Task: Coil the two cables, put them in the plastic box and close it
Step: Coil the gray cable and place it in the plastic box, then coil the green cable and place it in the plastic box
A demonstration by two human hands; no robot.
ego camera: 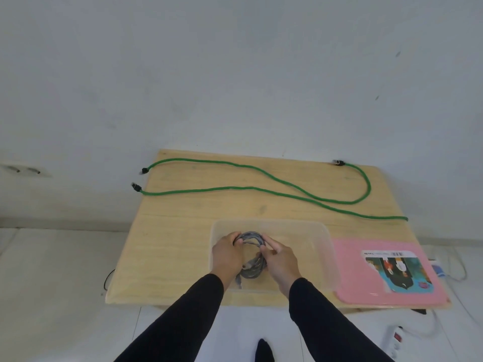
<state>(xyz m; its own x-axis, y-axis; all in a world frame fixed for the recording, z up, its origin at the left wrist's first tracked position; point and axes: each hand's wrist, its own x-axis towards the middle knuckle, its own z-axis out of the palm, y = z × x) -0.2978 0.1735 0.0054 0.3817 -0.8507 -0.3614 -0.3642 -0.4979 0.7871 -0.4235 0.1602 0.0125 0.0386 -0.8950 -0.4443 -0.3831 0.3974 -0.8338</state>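
At lower centre of the frame, a coiled grey cable (251, 254) is held over the clear plastic box (324, 246), gripped on its left side by the left hand (228, 254) and on its right by the right hand (281, 259), fingers curled round the loops. Across the upper part of the wooden table (170, 246) a green cable (261, 190) is left uncoiled. The pink lid (347, 270) is set flat just right of the box. If released loosely, the coil could probably spring open and ride over the rim, so that the lid is kept from seating. A picture label (397, 270) is carried on the lid; its writing cannot be read.
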